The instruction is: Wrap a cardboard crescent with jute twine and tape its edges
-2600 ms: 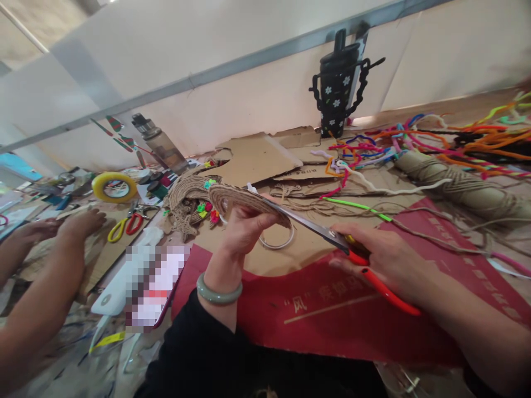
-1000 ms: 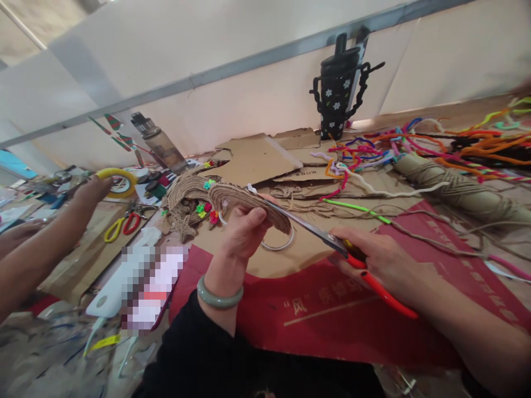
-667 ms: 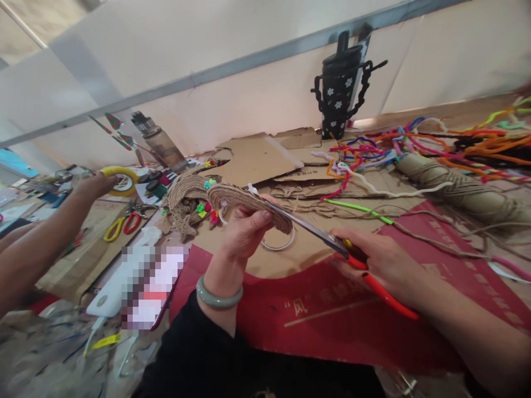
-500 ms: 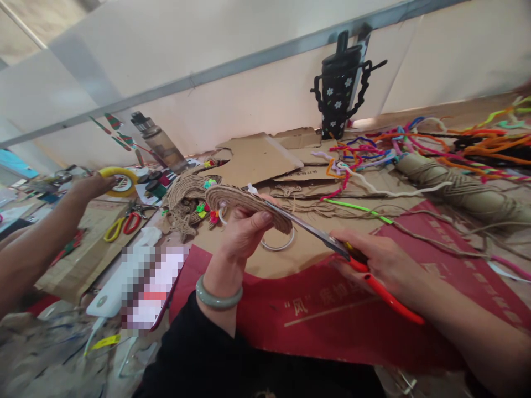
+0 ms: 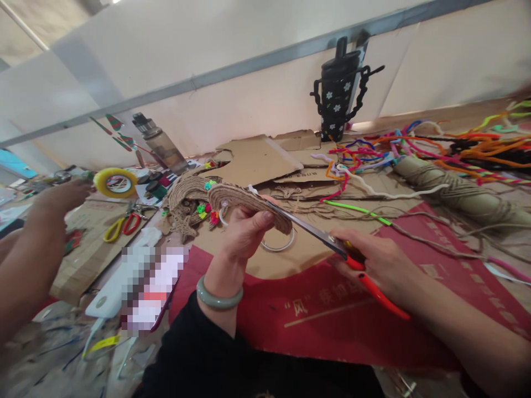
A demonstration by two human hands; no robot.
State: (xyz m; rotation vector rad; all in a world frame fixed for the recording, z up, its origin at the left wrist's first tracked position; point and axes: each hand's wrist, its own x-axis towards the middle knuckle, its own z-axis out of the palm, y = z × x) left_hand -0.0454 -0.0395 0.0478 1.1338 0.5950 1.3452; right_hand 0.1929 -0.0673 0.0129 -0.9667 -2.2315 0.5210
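In the middle of the head view my left hand (image 5: 249, 231), with a pale green bangle (image 5: 219, 301) at the wrist, pinches a curved piece of coiled brown twine (image 5: 226, 197). A white ring (image 5: 286, 247) shows below that piece; whether it is attached I cannot tell. My right hand (image 5: 375, 257) is closed around the red and yellow handles of the scissors (image 5: 313, 229). Their blades point left, with the tips at the twine piece's upper edge, close to my left thumb. Another twine-covered piece (image 5: 185, 193) with small bright flowers lies behind my left hand.
Red cardboard (image 5: 323, 315) lies under my forearms. A black tumbler (image 5: 338, 94), pipe cleaners (image 5: 477, 149) and a twine roll (image 5: 468, 188) are at the right. Leftward are a tape roll (image 5: 115, 182), pliers (image 5: 124, 226), a phone (image 5: 155, 287) and another person's hand (image 5: 62, 199).
The other person's hand has moved left, off the tape roll. My right hand and the scissor handles have shifted slightly left; my left hand keeps its grip on the twine piece.
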